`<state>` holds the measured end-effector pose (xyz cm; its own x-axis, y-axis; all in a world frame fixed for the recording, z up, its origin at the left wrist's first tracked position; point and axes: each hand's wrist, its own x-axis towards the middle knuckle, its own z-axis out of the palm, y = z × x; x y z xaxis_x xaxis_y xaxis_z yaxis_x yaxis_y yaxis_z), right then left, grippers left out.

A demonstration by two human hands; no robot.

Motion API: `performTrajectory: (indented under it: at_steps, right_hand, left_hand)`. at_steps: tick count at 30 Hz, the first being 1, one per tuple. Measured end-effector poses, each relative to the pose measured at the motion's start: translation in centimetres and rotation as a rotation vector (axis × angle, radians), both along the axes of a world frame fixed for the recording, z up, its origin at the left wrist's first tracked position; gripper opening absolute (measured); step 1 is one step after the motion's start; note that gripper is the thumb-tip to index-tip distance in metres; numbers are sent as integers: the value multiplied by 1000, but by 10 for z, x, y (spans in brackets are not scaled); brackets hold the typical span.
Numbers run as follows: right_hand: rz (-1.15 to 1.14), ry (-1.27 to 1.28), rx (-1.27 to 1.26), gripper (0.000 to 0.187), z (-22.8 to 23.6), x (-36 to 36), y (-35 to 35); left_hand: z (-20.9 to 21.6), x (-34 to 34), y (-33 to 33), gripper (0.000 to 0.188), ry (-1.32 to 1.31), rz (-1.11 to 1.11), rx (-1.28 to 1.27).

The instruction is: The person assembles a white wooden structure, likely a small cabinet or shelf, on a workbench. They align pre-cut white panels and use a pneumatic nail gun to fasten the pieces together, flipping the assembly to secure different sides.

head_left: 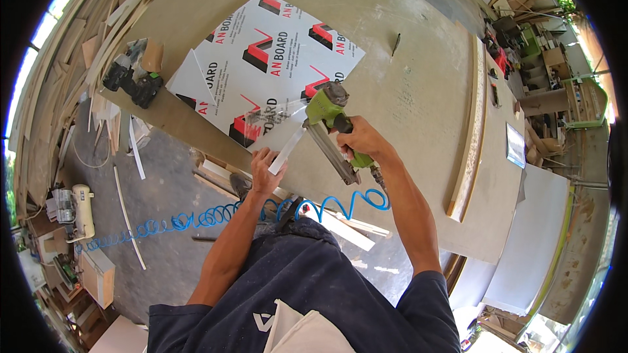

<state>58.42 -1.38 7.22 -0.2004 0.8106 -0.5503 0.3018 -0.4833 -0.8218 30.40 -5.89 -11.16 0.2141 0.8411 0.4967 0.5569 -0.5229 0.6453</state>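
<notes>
My right hand is wrapped round the handle of a green air nail gun, whose long magazine slants back toward me. The gun's nose is at the far end of a narrow white strip; whether they touch I cannot tell. The strip's near end is pinched in the fingers of my left hand, at the table's near edge. Just beyond lies a white board with red and black print and a clear, shiny film over its near part. A smaller white piece overlaps its left corner.
A coiled blue air hose runs from the gun across to the compressor on the left. Two dark cordless tools sit on the left of the worktable. A long wooden strip and a tablet lie right. A dark pen-like object lies far.
</notes>
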Motion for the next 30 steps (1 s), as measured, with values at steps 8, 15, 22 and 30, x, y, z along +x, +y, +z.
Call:
performTrajectory:
  at_steps: [8,15,22,30]
  right_hand:
    - [-65,73,-111,28,4,15,15]
    - [28,50,-92,31,-5,16,14]
    - [43,20,-73,36,-1,9,11]
    - [42,24,-54,30,1,7,9]
  left_hand:
    - [0,-1,0,15,17,5,3]
    - [-7,-1,-1,24,-11,-7,-26]
    - [-10,-2,-2,31,-2,-13,-48]
    - [-13,-2,0,27,14,-10,-39]
